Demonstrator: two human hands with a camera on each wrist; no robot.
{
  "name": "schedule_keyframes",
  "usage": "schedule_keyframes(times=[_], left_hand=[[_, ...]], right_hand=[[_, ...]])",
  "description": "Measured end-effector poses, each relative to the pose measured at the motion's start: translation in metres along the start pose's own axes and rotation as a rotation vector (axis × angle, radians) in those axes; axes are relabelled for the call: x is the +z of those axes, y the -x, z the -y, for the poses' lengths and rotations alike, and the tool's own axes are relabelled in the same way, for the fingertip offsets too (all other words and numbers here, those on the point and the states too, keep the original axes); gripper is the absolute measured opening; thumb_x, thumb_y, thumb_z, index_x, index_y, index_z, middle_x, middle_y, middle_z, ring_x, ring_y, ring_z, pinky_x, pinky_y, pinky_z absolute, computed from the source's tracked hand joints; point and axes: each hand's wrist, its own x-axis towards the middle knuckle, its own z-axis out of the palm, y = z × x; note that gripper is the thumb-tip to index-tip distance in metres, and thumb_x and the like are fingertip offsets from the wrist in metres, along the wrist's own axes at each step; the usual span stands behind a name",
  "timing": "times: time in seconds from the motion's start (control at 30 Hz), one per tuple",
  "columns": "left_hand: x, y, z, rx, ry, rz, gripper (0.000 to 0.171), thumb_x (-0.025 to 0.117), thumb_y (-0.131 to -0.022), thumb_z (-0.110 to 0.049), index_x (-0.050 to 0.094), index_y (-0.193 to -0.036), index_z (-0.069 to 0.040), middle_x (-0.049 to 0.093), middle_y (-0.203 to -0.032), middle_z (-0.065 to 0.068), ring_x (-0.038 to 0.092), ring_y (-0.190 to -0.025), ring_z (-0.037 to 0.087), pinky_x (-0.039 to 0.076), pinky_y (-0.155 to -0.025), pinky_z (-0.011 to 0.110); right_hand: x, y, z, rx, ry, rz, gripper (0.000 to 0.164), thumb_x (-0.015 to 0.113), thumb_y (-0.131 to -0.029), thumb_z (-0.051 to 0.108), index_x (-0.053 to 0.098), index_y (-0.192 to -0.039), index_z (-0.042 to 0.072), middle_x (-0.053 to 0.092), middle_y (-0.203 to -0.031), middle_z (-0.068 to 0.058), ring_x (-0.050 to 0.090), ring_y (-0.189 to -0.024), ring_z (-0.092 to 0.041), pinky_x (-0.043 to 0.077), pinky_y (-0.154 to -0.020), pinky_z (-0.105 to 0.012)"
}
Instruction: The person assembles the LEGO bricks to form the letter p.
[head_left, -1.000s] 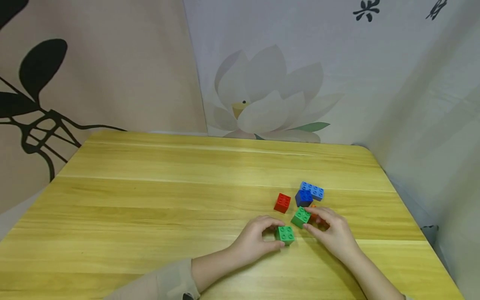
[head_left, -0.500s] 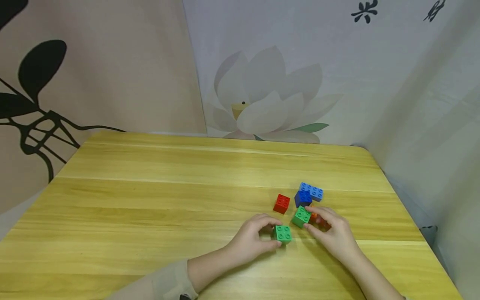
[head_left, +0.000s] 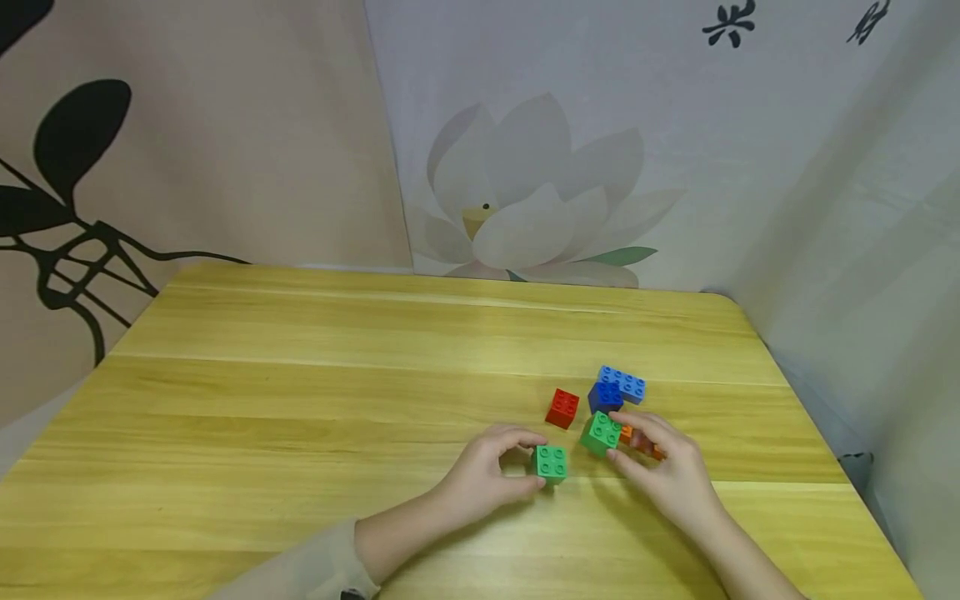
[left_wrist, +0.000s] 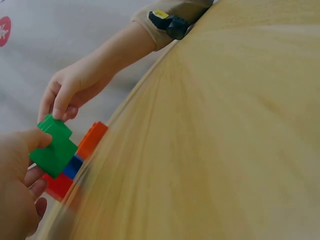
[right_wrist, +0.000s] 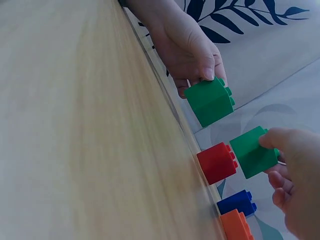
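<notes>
The left hand pinches a green brick between thumb and fingertips, near the front edge of the table at about 5 o'clock from its centre. The right hand grips a second green brick at its right side, tilted on a corner; that brick sits at roughly 2 o'clock from the first, the two close but apart. From the right wrist view the first brick looks lifted slightly off the wood, though the steep angle makes that hard to be sure of.

Behind them, at 12 o'clock from the right hand, a dark blue brick sits against a light blue brick, with a red brick just to their left. An orange brick is partly hidden under the right hand's fingers.

To handle this step well, both bricks should probably be turned so their studs face straight up and their edges run parallel before they meet; the tilted one needs levelling first. A grip on the side walls, fingers clear of the studs and the hollow underside, would keep the mating faces free. Pressing straight down rather than at an angle should seat the studs evenly, and working clear of the red and dark blue bricks avoids knocking them.
</notes>
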Motion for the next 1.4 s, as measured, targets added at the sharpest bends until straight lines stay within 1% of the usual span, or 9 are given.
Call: schedule_keyframes(times=[0.17, 0.33, 0.53, 0.8, 0.97, 1.13, 1.17, 1.37, 1.4], left_hand=[[-0.008, 0.005, 0.002, -0.007, 0.006, -0.015, 0.045, 0.08, -0.075, -0.009, 0.066, -0.118, -0.009, 0.06, -0.116, -0.009, 0.053, -0.111, 0.013, 0.04, -0.099, 0.039], [-0.015, 0.01, 0.004, -0.023, 0.024, -0.026, 0.045, 0.08, -0.074, -0.008, 0.066, -0.117, -0.009, 0.06, -0.115, -0.009, 0.053, -0.11, 0.015, 0.04, -0.099, 0.041], [-0.024, 0.015, 0.006, -0.037, 0.02, -0.034, 0.044, 0.081, -0.072, -0.006, 0.068, -0.113, -0.012, 0.062, -0.111, -0.009, 0.056, -0.106, 0.017, 0.043, -0.096, 0.039], [-0.034, 0.02, 0.011, -0.019, -0.009, -0.042, 0.042, 0.083, -0.072, -0.008, 0.069, -0.111, -0.013, 0.063, -0.109, -0.009, 0.055, -0.105, 0.016, 0.044, -0.095, 0.042], [-0.04, 0.023, 0.012, -0.048, -0.02, -0.035, 0.042, 0.083, -0.071, -0.01, 0.069, -0.11, -0.015, 0.062, -0.108, -0.011, 0.056, -0.104, 0.015, 0.044, -0.094, 0.039], [-0.046, 0.026, 0.014, -0.066, -0.024, -0.032, 0.042, 0.084, -0.071, -0.011, 0.069, -0.11, -0.016, 0.062, -0.106, -0.012, 0.056, -0.102, 0.014, 0.045, -0.092, 0.038], [-0.047, 0.027, 0.014, -0.065, -0.026, -0.032, 0.042, 0.084, -0.07, -0.01, 0.069, -0.109, -0.016, 0.062, -0.106, -0.012, 0.056, -0.101, 0.014, 0.045, -0.092, 0.038], [-0.051, 0.032, 0.018, -0.066, -0.049, -0.038, 0.041, 0.084, -0.069, -0.012, 0.069, -0.108, -0.016, 0.063, -0.107, -0.01, 0.056, -0.102, 0.014, 0.044, -0.094, 0.04], [-0.052, 0.033, 0.018, -0.065, -0.054, -0.039, 0.041, 0.085, -0.069, -0.012, 0.069, -0.108, -0.016, 0.063, -0.107, -0.009, 0.056, -0.102, 0.015, 0.044, -0.094, 0.04]], right_hand=[[0.0, 0.0, 0.006, -0.008, -0.023, -0.008, 0.053, 0.082, -0.065, -0.009, 0.068, -0.113, 0.006, 0.06, -0.082, -0.003, 0.051, -0.069, -0.017, 0.044, -0.058, -0.022], [0.0, -0.001, 0.012, -0.034, -0.036, -0.015, 0.052, 0.082, -0.065, -0.008, 0.068, -0.113, 0.005, 0.059, -0.08, -0.003, 0.051, -0.069, -0.016, 0.045, -0.059, -0.022], [0.003, -0.003, 0.018, -0.026, -0.078, -0.016, 0.053, 0.082, -0.064, -0.009, 0.067, -0.113, 0.004, 0.059, -0.081, -0.003, 0.05, -0.07, -0.016, 0.045, -0.059, -0.022], [0.009, -0.009, 0.029, -0.051, -0.135, 0.026, 0.051, 0.081, -0.067, -0.008, 0.067, -0.113, 0.006, 0.06, -0.089, -0.002, 0.049, -0.073, -0.017, 0.044, -0.059, -0.023], [0.013, -0.012, 0.032, -0.044, -0.169, 0.058, 0.051, 0.081, -0.067, -0.009, 0.067, -0.113, 0.008, 0.061, -0.094, 0.002, 0.049, -0.072, -0.018, 0.043, -0.058, -0.026], [0.019, -0.014, 0.037, -0.045, -0.19, 0.083, 0.05, 0.081, -0.068, -0.009, 0.067, -0.112, 0.009, 0.058, -0.091, 0.003, 0.048, -0.073, -0.017, 0.042, -0.059, -0.027], [0.02, -0.015, 0.04, -0.042, -0.192, 0.088, 0.05, 0.081, -0.067, -0.01, 0.067, -0.112, 0.008, 0.058, -0.09, 0.003, 0.048, -0.074, -0.016, 0.042, -0.059, -0.026], [0.017, -0.025, 0.076, -0.052, -0.218, 0.107, 0.046, 0.078, -0.064, -0.017, 0.066, -0.106, -0.001, 0.056, -0.083, 0.003, 0.046, -0.073, -0.01, 0.041, -0.059, -0.023], [0.017, -0.025, 0.079, -0.056, -0.221, 0.111, 0.046, 0.077, -0.064, -0.018, 0.066, -0.106, -0.002, 0.056, -0.083, 0.003, 0.046, -0.072, -0.009, 0.041, -0.059, -0.023]])
